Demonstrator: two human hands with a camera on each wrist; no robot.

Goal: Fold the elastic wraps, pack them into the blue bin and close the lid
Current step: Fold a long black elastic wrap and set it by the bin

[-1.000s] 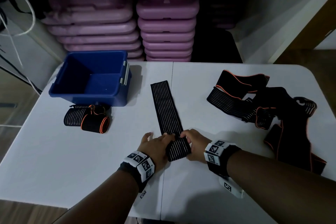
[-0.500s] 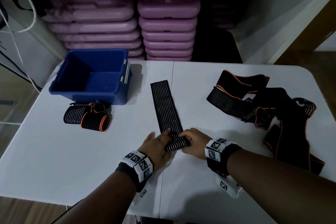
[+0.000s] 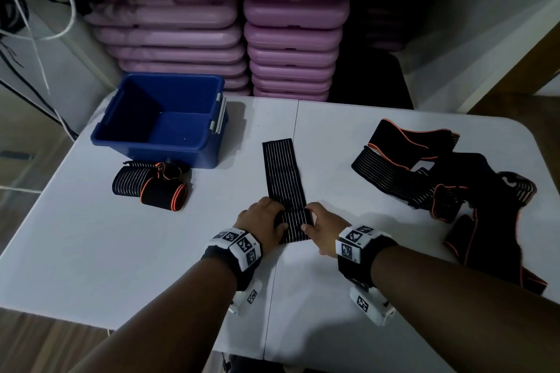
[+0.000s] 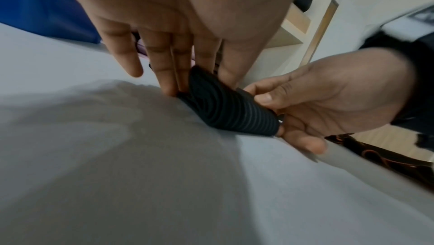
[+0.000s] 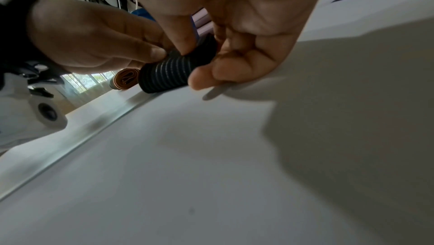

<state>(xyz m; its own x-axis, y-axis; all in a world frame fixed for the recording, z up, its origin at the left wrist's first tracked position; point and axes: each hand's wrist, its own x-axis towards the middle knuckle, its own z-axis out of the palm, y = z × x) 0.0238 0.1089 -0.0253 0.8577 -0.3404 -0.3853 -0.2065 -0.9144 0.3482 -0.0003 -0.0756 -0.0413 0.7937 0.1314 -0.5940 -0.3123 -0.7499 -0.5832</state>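
Note:
A black striped elastic wrap [image 3: 283, 174] lies lengthwise on the white table [image 3: 121, 251], its near end rolled into a coil [image 4: 225, 108] [image 5: 169, 74]. My left hand [image 3: 262, 221] pinches the coil's left end with fingers and thumb [image 4: 183, 74]. My right hand [image 3: 322, 227] pinches its right end [image 5: 199, 57]. The open blue bin [image 3: 163, 121] stands at the back left, with nothing inside. Two rolled wraps [image 3: 151, 186] lie just in front of it. No lid is in view.
A tangled heap of black and orange wraps [image 3: 454, 185] covers the right side of the table. Stacked purple cases [image 3: 291, 42] fill the shelf behind the table. White cables [image 3: 39, 24] hang at the far left.
Both hands have rolled the near end of the striped wrap further away from me, so the coil is thicker and the flat part shorter.

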